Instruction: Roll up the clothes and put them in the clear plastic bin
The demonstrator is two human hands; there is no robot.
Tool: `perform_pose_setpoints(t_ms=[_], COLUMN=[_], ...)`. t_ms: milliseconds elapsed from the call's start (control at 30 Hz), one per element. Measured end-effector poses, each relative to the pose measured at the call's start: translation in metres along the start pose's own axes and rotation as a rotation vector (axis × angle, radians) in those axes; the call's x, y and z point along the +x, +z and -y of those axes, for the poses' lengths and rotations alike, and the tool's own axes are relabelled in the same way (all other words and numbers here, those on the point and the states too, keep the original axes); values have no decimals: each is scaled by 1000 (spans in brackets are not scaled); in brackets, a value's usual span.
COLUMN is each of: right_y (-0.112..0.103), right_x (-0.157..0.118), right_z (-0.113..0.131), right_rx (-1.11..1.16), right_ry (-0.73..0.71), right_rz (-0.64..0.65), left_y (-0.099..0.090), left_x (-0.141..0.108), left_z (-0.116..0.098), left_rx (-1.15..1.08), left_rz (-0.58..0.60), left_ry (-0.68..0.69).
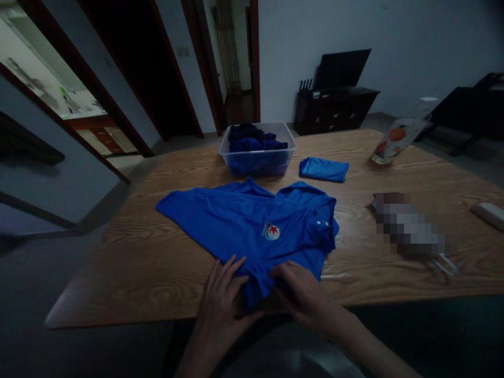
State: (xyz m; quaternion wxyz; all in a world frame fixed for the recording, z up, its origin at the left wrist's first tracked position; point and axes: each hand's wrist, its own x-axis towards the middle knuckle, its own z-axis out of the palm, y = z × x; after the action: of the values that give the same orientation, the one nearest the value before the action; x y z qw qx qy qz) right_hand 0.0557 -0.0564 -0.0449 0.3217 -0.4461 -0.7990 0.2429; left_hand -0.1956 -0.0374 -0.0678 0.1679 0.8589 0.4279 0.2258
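Note:
A blue collared shirt (240, 215) with a round red-star emblem lies spread on the wooden table (157, 283), its collar toward the right. My left hand (224, 294) rests at the shirt's near edge, fingers spread, fingertips on the fabric. To its right, my right hand (301, 294) has its fingers bent together round the near edge of the shirt. Between the two hands a fold of the cloth hangs toward the table's front edge.
Behind the shirt stands a clear plastic bin (258, 153) of dark blue clothes. A folded blue cloth (325, 169) lies right of it. Farther right are a bottle (401, 136), a blurred-out item (409, 223) with a cord and a pale object (489, 214).

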Motion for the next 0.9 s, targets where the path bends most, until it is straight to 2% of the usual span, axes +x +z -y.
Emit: perform_pose_setpoints(t_ms=[167,400,500,600,733,900], right_y=[8,9,10,14,15,4], right_x=[-11,-15,-15,-13,-12,-18], right_z=[-2,-5,-2,-2,-6,-7], right_rx=[253,538,515,420,346,331], right_ry=[197,211,254,233,96,125], right_rz=[-67,-122,-91,-73,-158,-187], left_y=[10,0,-4,-8,-8,-3], left_x=[3,2,7,15,27,41], left_z=[-17,-36,-43,-47,-43,-35], left_rx=[-76,-154,-197,-245,-270,-267], left_rz=[-45,-117,-125,-95,-89,-69], left_ry=[-6,-167,-242,-293,-337,-342])
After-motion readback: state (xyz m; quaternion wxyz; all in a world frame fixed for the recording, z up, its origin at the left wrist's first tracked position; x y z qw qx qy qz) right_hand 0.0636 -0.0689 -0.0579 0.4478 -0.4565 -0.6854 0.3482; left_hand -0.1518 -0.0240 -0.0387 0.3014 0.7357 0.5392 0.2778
